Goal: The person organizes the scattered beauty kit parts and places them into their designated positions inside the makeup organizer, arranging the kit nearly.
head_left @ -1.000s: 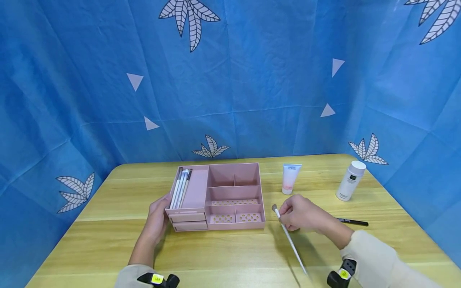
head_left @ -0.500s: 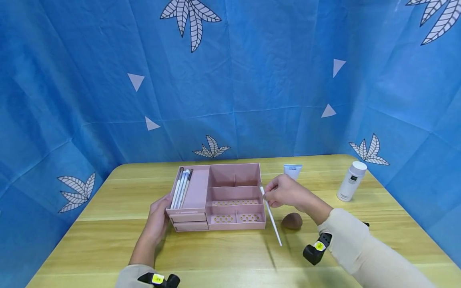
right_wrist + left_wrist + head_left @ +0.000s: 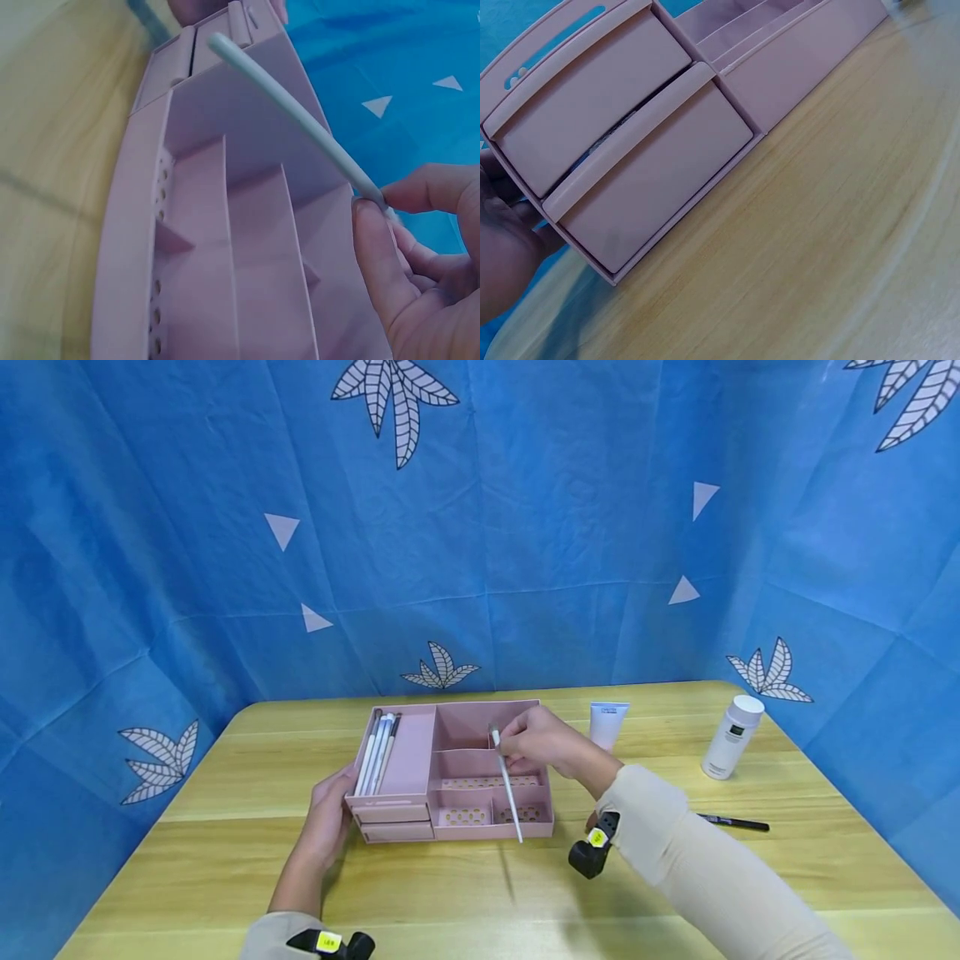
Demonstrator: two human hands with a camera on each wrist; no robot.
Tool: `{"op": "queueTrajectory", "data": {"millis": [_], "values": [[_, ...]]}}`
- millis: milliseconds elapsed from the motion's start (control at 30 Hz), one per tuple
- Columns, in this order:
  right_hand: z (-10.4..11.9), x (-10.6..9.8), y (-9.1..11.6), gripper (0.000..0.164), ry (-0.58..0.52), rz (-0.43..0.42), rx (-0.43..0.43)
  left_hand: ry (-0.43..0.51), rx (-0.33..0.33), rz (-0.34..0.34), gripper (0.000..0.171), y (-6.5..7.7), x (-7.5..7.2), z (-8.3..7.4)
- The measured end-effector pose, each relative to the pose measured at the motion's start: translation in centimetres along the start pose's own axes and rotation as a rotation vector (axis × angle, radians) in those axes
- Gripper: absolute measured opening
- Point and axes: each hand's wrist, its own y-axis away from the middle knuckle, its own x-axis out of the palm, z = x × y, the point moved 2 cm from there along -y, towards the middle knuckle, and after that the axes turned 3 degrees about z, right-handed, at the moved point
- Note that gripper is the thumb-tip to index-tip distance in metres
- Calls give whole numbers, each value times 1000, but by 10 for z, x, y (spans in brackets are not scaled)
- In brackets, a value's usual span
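A pink desk organizer (image 3: 411, 752) stands on the table, with two drawers (image 3: 652, 180) at its front left. Several makeup brushes (image 3: 378, 756) lie in its left slot. My left hand (image 3: 328, 810) rests against the organizer's left side, its fingers along the wall. Between thumb and fingertips, my right hand (image 3: 543, 739) pinches a white-handled makeup brush (image 3: 509, 793) near its bristle end. The brush slants over the right-hand compartments, handle end toward me. In the right wrist view, its pale handle (image 3: 292, 105) crosses above the dividers, and the bristles are mostly hidden by the fingers.
Behind the right hand stands a white and pink squeeze tube (image 3: 607, 722). A white bottle (image 3: 731, 739) is farther right, with a black pen (image 3: 738, 823) lying in front of it. A brown makeup sponge (image 3: 592, 820) is mostly covered by the right forearm. A blue curtain (image 3: 570, 527) hangs behind the table.
My right hand has carried the brush leftward from the table right of the organizer to above its right compartments. The left hand and organizer have stayed put.
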Motion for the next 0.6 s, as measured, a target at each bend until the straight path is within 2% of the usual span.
{"op": "queueTrajectory", "data": {"millis": [200, 367, 600], "values": [[12, 12, -17, 11, -33, -4, -17, 3, 11, 4, 48, 1, 0, 0], [23, 22, -29, 8, -106, -3, 10, 9, 29, 5, 48, 1, 1, 0], [37, 40, -45, 16, -179, -16, 24, 22, 27, 13, 49, 0, 0, 0]]}}
